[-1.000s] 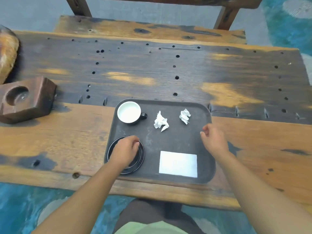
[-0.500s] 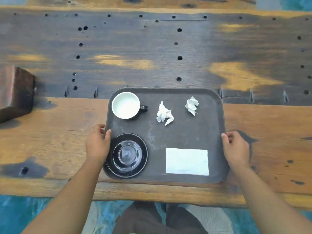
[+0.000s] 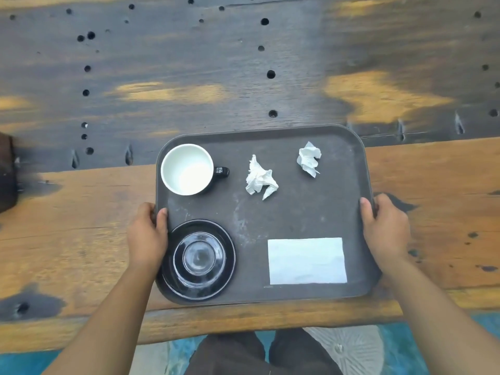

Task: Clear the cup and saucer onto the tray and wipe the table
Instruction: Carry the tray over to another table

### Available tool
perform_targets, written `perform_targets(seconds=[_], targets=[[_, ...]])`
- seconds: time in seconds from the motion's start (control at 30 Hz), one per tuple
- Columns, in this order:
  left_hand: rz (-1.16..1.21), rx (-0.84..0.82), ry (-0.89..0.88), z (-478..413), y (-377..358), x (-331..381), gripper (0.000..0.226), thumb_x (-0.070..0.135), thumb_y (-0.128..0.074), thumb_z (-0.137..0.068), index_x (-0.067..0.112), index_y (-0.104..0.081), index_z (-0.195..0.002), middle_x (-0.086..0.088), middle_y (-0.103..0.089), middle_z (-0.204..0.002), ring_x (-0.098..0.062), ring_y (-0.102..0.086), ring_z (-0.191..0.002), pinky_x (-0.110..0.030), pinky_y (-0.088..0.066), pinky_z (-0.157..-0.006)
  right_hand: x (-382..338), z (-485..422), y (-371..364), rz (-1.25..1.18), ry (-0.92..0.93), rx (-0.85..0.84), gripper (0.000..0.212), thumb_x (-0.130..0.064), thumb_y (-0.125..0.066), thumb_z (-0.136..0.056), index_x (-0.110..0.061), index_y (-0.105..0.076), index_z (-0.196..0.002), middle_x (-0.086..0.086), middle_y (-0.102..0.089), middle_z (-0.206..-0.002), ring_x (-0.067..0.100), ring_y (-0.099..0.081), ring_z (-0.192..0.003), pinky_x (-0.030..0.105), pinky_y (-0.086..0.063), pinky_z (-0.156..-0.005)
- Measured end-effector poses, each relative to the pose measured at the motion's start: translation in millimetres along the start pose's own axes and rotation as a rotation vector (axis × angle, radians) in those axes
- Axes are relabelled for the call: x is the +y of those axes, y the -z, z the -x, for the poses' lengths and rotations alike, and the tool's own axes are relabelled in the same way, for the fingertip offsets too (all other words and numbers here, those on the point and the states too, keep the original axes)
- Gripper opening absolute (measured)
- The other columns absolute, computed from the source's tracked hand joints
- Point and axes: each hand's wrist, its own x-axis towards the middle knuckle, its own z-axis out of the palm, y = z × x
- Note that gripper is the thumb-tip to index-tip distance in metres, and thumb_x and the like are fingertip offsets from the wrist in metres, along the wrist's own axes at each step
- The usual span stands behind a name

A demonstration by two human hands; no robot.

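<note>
A dark grey tray (image 3: 292, 212) rests on the wooden table (image 3: 81, 226) near its front edge. On the tray's far left stands a black cup (image 3: 188, 169) with a white inside, handle to the right. The black saucer (image 3: 198, 259) lies at the near left. Two crumpled white tissues (image 3: 259, 178) (image 3: 308, 158) sit at the back, and a flat white napkin (image 3: 307, 261) lies at the near right. My left hand (image 3: 147, 234) grips the tray's left rim, thumb over the edge. My right hand (image 3: 384, 228) grips the right rim.
A dark wooden block (image 3: 6, 171) shows at the left edge of the table. The tabletop behind the tray is dark, worn wood with several small holes. Below the front edge are my legs and a blue patterned floor (image 3: 405, 347).
My left hand left the saucer and moved to the tray's left rim; my right hand moved to the right rim. Both now hold the tray. The camera has tilted down and closer.
</note>
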Motion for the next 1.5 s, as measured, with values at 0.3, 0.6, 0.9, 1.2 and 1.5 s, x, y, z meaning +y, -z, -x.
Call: perform_targets(seconds=[0.3, 0.6, 0.9, 1.2, 1.5], targets=[[0.087, -0.079, -0.204, -6, 44, 83, 0.019, 0.026, -0.052, -0.095, 0.009, -0.050, -0.086, -0.009, -0.058, -0.070, -0.033, -0.054, -0.068, -0.045, -0.045, -0.066, 33, 53, 60, -0.094, -0.146, 0.140, 0.043, -0.037, -0.050, -0.096, -0.011, -0.035, -0.065, 0.009, -0.044, -0.054, 0.033, -0.042, -0.054, 0.039, -0.029, -0.051], [0.023, -0.264, -0.556, 34, 22, 202, 0.020, 0.029, -0.055, -0.093, 0.012, -0.050, -0.083, -0.002, -0.057, -0.069, -0.030, -0.052, -0.068, -0.035, -0.035, -0.064, 112, 193, 119, -0.127, -0.546, 0.334, 0.044, -0.044, -0.043, -0.089, -0.011, -0.033, -0.062, 0.010, -0.043, -0.053, 0.036, -0.046, -0.056, 0.041, -0.032, -0.057], [0.004, -0.474, -0.880, 181, -58, 310, 0.020, 0.021, -0.058, -0.092, 0.011, -0.048, -0.078, -0.005, -0.053, -0.064, -0.028, -0.049, -0.062, -0.037, -0.032, -0.056, 240, 333, 173, -0.175, -0.868, 0.519, 0.051, -0.038, -0.061, -0.090, -0.015, -0.026, -0.061, 0.004, -0.038, -0.049, 0.026, -0.040, -0.048, 0.035, -0.028, -0.047], [-0.022, -0.601, -1.000, 369, -141, 391, 0.018, 0.021, -0.061, -0.092, 0.008, -0.053, -0.082, -0.009, -0.058, -0.069, -0.035, -0.055, -0.068, -0.042, -0.043, -0.064, 397, 433, 230, -0.243, -1.029, 0.578, 0.049, -0.035, -0.060, -0.091, -0.015, -0.027, -0.061, 0.004, -0.035, -0.050, 0.023, -0.037, -0.046, 0.032, -0.021, -0.044], [-0.048, -0.625, -1.052, 487, -205, 478, 0.024, 0.021, -0.061, -0.090, 0.018, -0.046, -0.072, -0.002, -0.052, -0.063, -0.031, -0.052, -0.065, -0.041, -0.040, -0.062, 528, 441, 291, -0.249, -1.057, 0.589, 0.050, -0.033, -0.061, -0.091, -0.016, -0.025, -0.061, 0.003, -0.032, -0.050, 0.024, -0.034, -0.046, 0.032, -0.026, -0.046]])
